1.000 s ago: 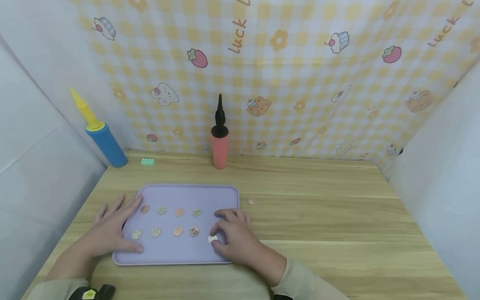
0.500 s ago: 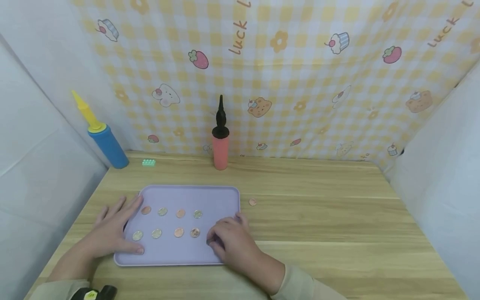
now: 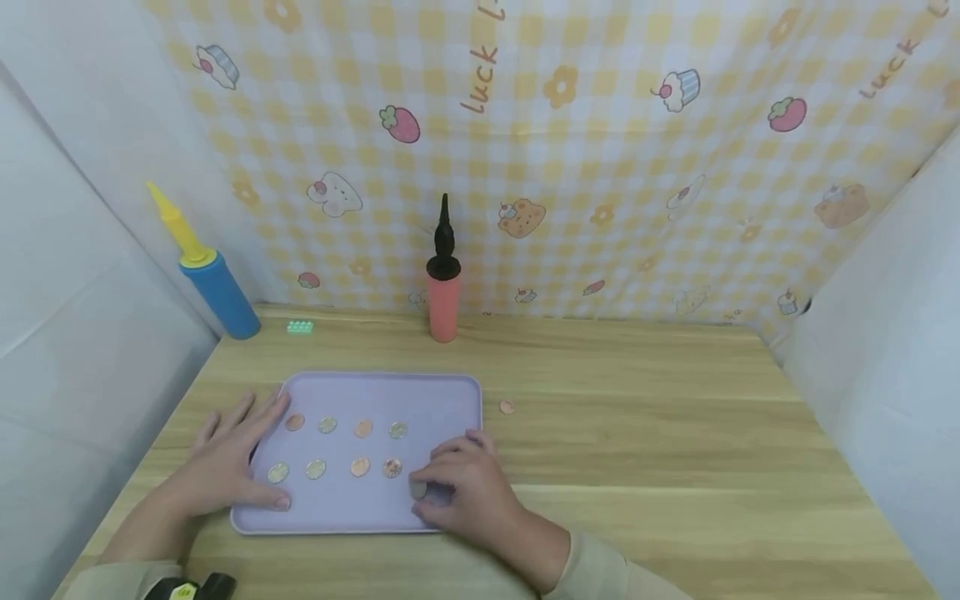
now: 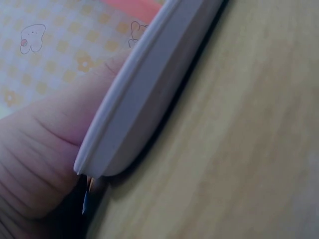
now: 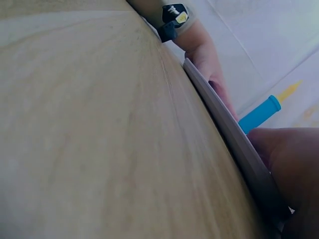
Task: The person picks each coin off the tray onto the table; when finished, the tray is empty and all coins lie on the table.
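Observation:
A lilac tray [image 3: 352, 521] lies on the wooden table with two rows of coins on it, among them a silver coin [image 3: 278, 473] and a copper coin [image 3: 360, 467]. My left hand [image 3: 221, 467] rests spread over the tray's left edge, thumb on the near left corner. Over the tray's right part, my right hand [image 3: 476, 492] pinches a silver coin [image 3: 418, 487], tilted up between thumb and index finger. In the left wrist view my left hand [image 4: 45, 154] touches the tray's side [image 4: 144, 99]. The right wrist view shows my right hand [image 5: 294, 164] against the tray's rim.
One copper coin [image 3: 507, 407] lies on the table right of the tray. Behind stand a pink pump [image 3: 443, 308] with a black nozzle and a blue pump [image 3: 225, 296] with a yellow nozzle. A small green brick [image 3: 300, 327] lies near the blue pump.
The coin in my right hand has gone from lying nearly flat to standing tilted, slightly further left. My right fingers have shifted around it. My left hand has stayed on the tray.

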The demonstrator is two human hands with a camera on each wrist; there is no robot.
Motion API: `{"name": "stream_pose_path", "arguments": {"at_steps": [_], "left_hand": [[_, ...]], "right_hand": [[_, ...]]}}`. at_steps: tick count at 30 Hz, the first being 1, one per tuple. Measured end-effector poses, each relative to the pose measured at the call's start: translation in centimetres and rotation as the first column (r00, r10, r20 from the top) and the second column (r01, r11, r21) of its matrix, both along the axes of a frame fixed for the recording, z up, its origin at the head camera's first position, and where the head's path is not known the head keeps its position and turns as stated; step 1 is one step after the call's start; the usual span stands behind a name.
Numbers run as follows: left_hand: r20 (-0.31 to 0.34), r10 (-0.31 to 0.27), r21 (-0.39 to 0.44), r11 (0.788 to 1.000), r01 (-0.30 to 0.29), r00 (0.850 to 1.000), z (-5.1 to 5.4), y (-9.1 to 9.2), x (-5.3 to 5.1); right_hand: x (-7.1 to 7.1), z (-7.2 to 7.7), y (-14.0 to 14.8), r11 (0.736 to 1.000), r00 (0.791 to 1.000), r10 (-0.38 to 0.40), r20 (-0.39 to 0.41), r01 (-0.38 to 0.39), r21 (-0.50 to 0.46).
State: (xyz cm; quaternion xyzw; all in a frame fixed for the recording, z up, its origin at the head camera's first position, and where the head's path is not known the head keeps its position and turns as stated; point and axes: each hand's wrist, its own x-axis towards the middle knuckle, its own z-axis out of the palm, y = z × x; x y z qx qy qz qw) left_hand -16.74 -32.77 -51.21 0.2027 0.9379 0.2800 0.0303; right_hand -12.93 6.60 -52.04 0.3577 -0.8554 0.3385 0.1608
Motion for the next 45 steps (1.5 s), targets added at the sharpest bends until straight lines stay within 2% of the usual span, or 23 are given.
{"name": "stream_pose_path", "arguments": {"at_steps": [4, 13, 28, 35, 40, 45], "left_hand": [[0.001, 0.003, 0.004, 1.000, -0.003, 1.000, -0.04, 0.05, 0.12], [-0.017, -0.006, 0.011, 1.000, 0.006, 1.000, -0.18, -0.04, 0.06], [0.007, 0.011, -0.007, 1.000, -0.011, 1.000, -0.03, 0.14, -0.01], [-0.005, 0.007, 0.010, 1.000, -0.007, 1.000, -0.42, -0.02, 0.20], [-0.008, 0.004, 0.002, 1.000, -0.004, 1.000, -0.31, 0.05, 0.14], [0.007, 0.008, -0.014, 1.000, -0.008, 1.000, -0.03, 0.27, 0.06]], "right_hand": [[0.09, -0.39, -0.09, 0.998, 1.000, -0.012, -0.012, 0.012, -0.063], [-0.07, -0.25, -0.15, 0.989, 0.998, -0.027, 0.056, 0.034, -0.142], [-0.10, -0.20, -0.06, 0.987, 0.991, -0.060, 0.122, 0.077, -0.142], [-0.04, -0.25, -0.15, 0.985, 0.986, -0.064, 0.155, 0.087, -0.147], [-0.05, -0.10, -0.02, 0.985, 0.979, -0.080, 0.188, 0.106, -0.137], [-0.14, -0.28, 0.52, 0.986, 0.989, -0.068, 0.131, 0.087, -0.142]]}}
